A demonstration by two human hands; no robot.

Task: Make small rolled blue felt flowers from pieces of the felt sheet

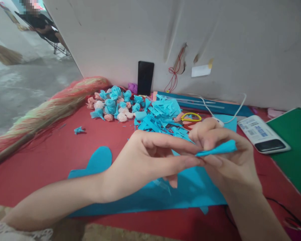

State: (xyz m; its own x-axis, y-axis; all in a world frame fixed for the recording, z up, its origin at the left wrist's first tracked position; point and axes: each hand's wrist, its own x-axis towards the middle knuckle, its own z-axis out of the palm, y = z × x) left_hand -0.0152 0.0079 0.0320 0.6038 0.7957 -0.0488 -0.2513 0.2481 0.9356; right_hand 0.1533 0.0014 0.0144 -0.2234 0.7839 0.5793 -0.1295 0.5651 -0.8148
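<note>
Between my two hands is a small rolled strip of blue crepe paper (219,149), narrow at its left end and flared at its right. My left hand (150,157) pinches the narrow end between thumb and forefinger. My right hand (225,150) grips the strip farther along, thumb and fingers closed on it. Below both hands lies a large blue paper sheet (190,190) on the red tabletop (65,150). A rounded blue paper piece (100,160) rests at the sheet's left, partly behind my left forearm.
Finished paper roses (111,105) in blue, pink and white are heaped at the back, beside blue paper scraps (163,113) and yellow-handled scissors (192,116). A black phone (145,77) leans on the wall. A white device (263,134) lies right; a broom (47,113) lies left.
</note>
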